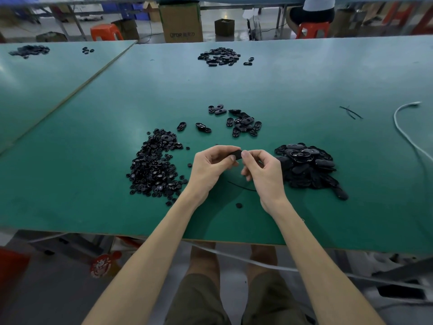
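Holding the black oval piece (pixel 236 154) up between both hands: our left hand (pixel 210 165) grips it, right hand (pixel 262 170) pinches its end, so the piles stay within easy reach.

Left hand (pixel 208 167) and right hand (pixel 262 177) bare, forearms (pixel 152 242) bare; olive-green shorts (pixel 199 299) ending above bare knees (pixel 203 256).
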Demonstrator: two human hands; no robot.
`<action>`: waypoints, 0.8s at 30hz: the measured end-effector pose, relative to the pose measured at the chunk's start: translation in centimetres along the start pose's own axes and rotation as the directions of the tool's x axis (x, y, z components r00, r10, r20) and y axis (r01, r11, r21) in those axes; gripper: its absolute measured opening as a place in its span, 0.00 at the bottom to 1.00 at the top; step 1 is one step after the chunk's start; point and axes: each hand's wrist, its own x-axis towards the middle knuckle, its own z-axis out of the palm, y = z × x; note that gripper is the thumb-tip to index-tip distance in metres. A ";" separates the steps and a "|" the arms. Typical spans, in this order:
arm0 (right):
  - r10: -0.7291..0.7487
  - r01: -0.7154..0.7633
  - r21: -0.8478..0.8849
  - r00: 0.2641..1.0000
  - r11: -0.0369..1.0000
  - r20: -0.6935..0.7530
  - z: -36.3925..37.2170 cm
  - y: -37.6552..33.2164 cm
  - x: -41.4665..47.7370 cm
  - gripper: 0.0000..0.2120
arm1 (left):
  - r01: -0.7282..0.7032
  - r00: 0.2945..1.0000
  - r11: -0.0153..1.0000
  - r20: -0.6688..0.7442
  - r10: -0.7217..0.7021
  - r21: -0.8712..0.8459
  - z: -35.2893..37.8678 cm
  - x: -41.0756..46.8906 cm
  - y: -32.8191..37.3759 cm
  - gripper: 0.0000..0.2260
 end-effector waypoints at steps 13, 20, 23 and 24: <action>0.016 -0.016 -0.061 1.000 0.998 0.001 0.2 -0.2 0.3 0.09 | -0.176 0.983 0.903 0.112 0.143 0.391 7.2 4.4 4.3 0.07; 0.045 -0.041 0.046 0.994 0.998 -0.097 -0.6 -1.3 -0.2 0.13 | -0.058 0.984 0.892 0.179 -0.026 0.448 10.7 5.3 3.4 0.10; 0.032 -0.032 0.056 0.999 0.998 -0.007 0.2 -0.9 -0.3 0.15 | -0.038 0.966 0.886 0.243 -0.085 0.463 9.9 5.3 3.5 0.12; 0.069 -0.071 0.071 0.997 0.995 0.026 0.4 -1.0 -0.5 0.14 | -0.041 0.958 0.887 0.270 -0.095 0.460 9.4 5.3 3.6 0.12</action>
